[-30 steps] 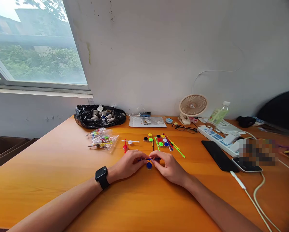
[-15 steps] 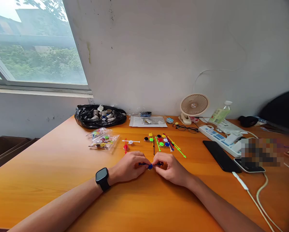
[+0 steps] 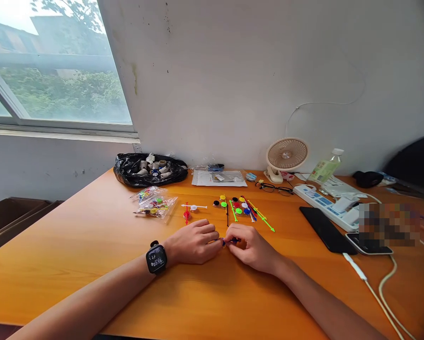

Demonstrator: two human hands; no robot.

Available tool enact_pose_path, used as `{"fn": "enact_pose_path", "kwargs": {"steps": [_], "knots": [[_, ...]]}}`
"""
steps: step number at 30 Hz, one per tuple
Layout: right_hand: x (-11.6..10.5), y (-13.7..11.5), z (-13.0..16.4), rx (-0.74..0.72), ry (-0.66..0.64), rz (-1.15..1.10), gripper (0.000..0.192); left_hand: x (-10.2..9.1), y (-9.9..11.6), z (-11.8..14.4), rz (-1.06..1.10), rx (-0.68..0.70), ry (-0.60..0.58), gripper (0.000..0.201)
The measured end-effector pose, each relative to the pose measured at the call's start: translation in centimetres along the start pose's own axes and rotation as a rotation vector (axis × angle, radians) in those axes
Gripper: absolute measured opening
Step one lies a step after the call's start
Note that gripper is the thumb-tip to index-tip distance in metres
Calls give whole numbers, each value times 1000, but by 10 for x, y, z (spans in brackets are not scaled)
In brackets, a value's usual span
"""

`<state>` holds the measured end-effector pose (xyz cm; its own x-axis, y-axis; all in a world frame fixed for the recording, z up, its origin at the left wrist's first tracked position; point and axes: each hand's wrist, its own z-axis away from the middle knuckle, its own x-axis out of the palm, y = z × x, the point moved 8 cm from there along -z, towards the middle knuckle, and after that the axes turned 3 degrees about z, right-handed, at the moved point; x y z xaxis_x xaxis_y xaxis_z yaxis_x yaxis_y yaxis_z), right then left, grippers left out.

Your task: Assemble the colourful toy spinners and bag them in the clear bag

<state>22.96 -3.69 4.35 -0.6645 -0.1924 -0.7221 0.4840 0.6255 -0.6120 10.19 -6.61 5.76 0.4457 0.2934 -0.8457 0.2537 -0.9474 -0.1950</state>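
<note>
A small blue arrow spinner (image 3: pixel 234 240) is between my hands, low over the table and mostly hidden by the fingers. My left hand (image 3: pixel 196 242), with a watch on its wrist, is closed at the spinner's left side, knuckles up. The thumb and forefinger of my right hand (image 3: pixel 251 248) pinch its right part. Just beyond my left hand lie a red arrow spinner (image 3: pixel 187 215) and a white arrow spinner (image 3: pixel 193 208). Farther right are loose round bases, such as a green one (image 3: pixel 238 211), and several loose arrows, including a long green arrow (image 3: pixel 263 218).
Clear bags of coloured parts (image 3: pixel 154 208) lie left, before a black plastic bag (image 3: pixel 127 170) of cardboard tubes. A fan (image 3: pixel 287 155), glasses (image 3: pixel 275 188) and a bottle (image 3: pixel 325 167) stand or lie at the back. A phone (image 3: pixel 325 229), power strip (image 3: pixel 325 205) and cables occupy the right.
My left hand has rolled over, its knuckles turning up and its fingers covering more of the blue spinner. The watch face has lit up. My right hand keeps its pinch.
</note>
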Motion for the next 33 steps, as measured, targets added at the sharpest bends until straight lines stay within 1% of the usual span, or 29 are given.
{"fn": "enact_pose_path", "kwargs": {"steps": [4, 7, 13, 16, 18, 20, 21, 24, 25, 26, 27, 29, 30, 31, 32, 33], "knots": [[0, -2, 1, -14, -7, 3, 21, -1, 1, 0, 8, 13, 12, 14], [1, 0, 1, 6, -7, 8, 21, -1, -1, 0, 35, -3, 22, 13], [6, 5, 0, 28, -23, -4, 23, 4, -7, -2, 181, -136, -30, 10], [5, 3, 0, 37, -31, -6, 21, 6, -10, -3, 250, -208, -51, 7], [0, 0, -1, 42, -22, 11, 15, 5, -14, -1, 294, -268, -31, 7], [-10, 0, -2, 69, 30, 25, 5, 0, -23, 2, 345, -347, 22, 16], [-15, 2, -3, 99, 72, 32, 7, -3, -27, 4, 371, -389, 54, 22], [-29, 12, 0, 209, 167, 40, 25, -12, -40, 12, 420, -481, 125, 33], [-30, 15, 1, 239, 155, 8, 32, -14, -42, 14, 426, -500, 136, 33], [-26, 18, 3, 261, 86, -66, 38, -15, -44, 16, 426, -516, 145, 31], [-19, 18, 5, 278, -23, -185, 45, -16, -46, 18, 420, -532, 156, 29], [-5, 13, 10, 297, -242, -495, 55, -19, -47, 19, 402, -554, 180, 27], [-4, 10, 11, 300, -290, -630, 58, -20, -46, 20, 396, -556, 189, 27], [-6, 9, 10, 306, -272, -721, 59, -20, -45, 19, 395, -553, 194, 26], [-11, 12, 8, 320, -198, -760, 57, -21, -44, 18, 397, -547, 196, 26], [-18, 18, 5, 343, -98, -749, 54, -21, -43, 17, 402, -541, 195, 25]]}}
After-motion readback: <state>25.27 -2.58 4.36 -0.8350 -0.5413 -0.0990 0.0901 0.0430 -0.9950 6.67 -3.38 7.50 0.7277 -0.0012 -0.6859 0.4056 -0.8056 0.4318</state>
